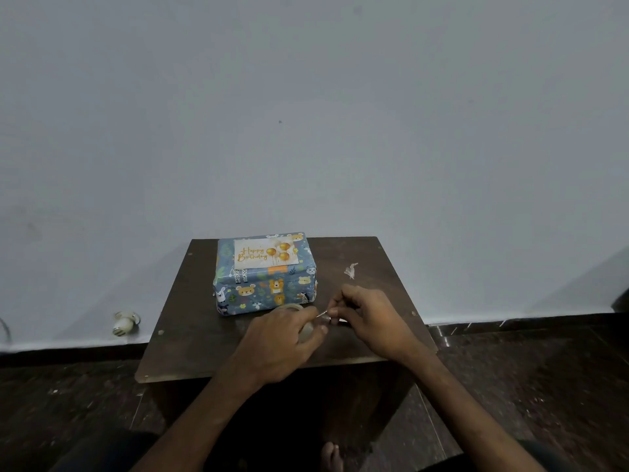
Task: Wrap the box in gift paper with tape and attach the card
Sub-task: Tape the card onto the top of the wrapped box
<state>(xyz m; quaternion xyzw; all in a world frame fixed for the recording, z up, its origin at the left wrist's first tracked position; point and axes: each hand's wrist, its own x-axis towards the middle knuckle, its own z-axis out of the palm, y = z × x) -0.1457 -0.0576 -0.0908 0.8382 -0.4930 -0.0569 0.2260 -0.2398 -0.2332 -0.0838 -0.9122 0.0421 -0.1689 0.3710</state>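
Left hand (282, 338): nearest the lens, over the table's front edge; fingers curled round a roll of clear sticky tape (307, 330), mostly hidden beneath them
Right hand (371, 318): just beside the left; thumb and forefinger pinch the tape's free end, a short strip stretched between the two hands
Box: rectangular box wrapped in blue paper printed with cartoon animals (265, 291); stands at the table's back left, just beyond the left hand; neither hand touches it
Card: white "Happy Birthday" card with gold balloons (267, 254); lies flat on the box's top face
Table: small dark brown wooden table (190, 321); crumpled scrap of clear tape (351, 270) lies on it, right of the box
Surroundings: pale grey wall (306, 114) behind; dark floor (527, 386) below; small white fitting (126, 323) low against the wall at left; bare foot (332, 456) at the bottom edge
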